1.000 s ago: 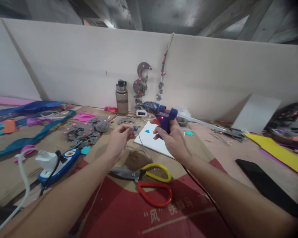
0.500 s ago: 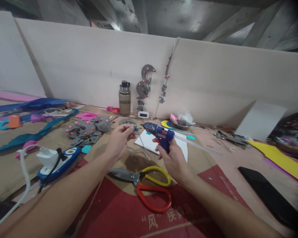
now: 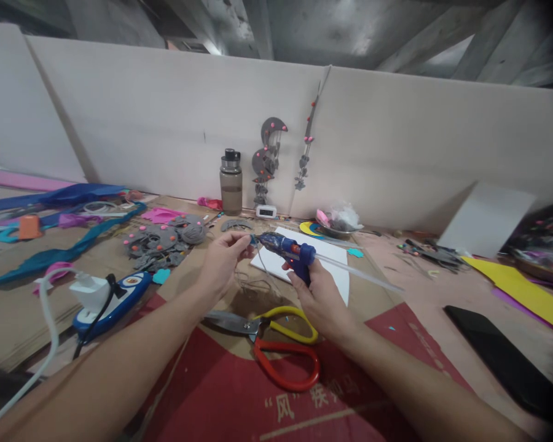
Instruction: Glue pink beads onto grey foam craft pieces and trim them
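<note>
My right hand (image 3: 326,298) is wrapped round the grip of a blue hot glue gun (image 3: 299,253), with a clear glue stick (image 3: 359,271) jutting from its back. The gun's nozzle points left and is right at the fingertips of my left hand (image 3: 222,263), which pinch a small blue piece (image 3: 253,239), mostly hidden. From there a thin grey cord (image 3: 263,264) hangs down to loose loops on the cardboard. Whether the nozzle touches the piece is too small to tell. Below both hands lie large scissors (image 3: 287,351) with one red and one yellow handle.
White paper (image 3: 336,277) lies behind the gun. A power strip (image 3: 136,285) and grey felt pieces (image 3: 150,242) are at left, a phone (image 3: 498,353) at right. A water bottle (image 3: 231,184), small clock (image 3: 266,212) and moon-shaped hangings (image 3: 273,130) stand along the white partition.
The glue gun in my right hand has moved left, bringing its nozzle from a short gap to the fingertips of my left hand. My left hand has barely moved.
</note>
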Available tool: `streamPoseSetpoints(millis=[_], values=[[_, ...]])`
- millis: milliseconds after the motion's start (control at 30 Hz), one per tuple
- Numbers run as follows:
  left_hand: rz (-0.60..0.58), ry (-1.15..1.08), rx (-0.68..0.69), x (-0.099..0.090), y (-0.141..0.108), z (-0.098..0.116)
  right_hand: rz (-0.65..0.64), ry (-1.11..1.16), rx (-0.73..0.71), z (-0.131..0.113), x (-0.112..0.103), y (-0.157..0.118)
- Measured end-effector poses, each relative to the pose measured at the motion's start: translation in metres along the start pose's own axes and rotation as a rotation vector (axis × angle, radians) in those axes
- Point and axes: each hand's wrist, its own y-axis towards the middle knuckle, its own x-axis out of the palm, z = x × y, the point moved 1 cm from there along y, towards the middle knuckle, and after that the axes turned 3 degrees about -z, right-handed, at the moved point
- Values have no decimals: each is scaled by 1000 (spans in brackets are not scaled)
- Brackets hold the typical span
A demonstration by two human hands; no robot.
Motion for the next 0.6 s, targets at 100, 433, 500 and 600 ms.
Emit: streamPoseSetpoints(millis=[100,433,500,600], values=[[-6,31,1,1,0,-1,10,-24,-34,0,0,0],[-21,91,32,-1,-1,-3,12,-43,-46,-2,0,-1],[-12,82,33,-1,-1,-2,17,-48,-49,-2,0,-1],[7,60,42,0,0,0,19,-56,-62,0,1,-2]])
